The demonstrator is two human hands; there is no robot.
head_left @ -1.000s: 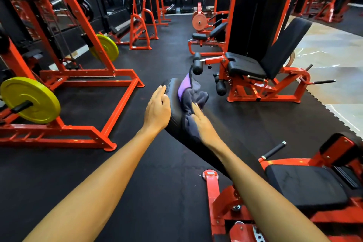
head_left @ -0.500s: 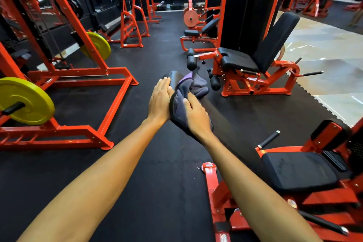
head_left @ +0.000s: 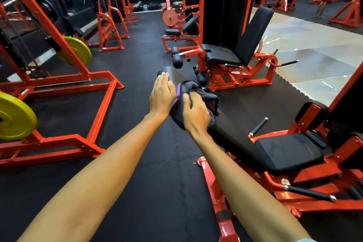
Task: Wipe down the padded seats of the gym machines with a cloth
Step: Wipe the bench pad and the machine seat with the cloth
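Head view of a gym floor, read from left to right. At the left edge, a yellow weight plate (head_left: 15, 116) hangs on an orange rack (head_left: 64, 82) that stands on the dark rubber floor (head_left: 137, 173). At centre, both bare forearms reach forward to the long black pad (head_left: 235, 135) of the nearest machine, which slopes up and away from the viewer. The left hand (head_left: 162, 96) lies flat with its fingers straight and together, resting on the left edge of the pad near its far end and holding nothing. Just beside it, the dark grey and purple cloth (head_left: 210, 98) is bunched on the pad's upper surface. The right hand (head_left: 195, 113) sits on top of the cloth, with its fingers curled over the folds and pressing them onto the pad. The two hands are close together, with the cloth between them. To the right, at the foot of the long pad, the black seat pad (head_left: 286, 152) sits in its orange frame. A second machine (head_left: 225, 55) with black cushions stands behind, beside the pale tiled floor (head_left: 314, 45).
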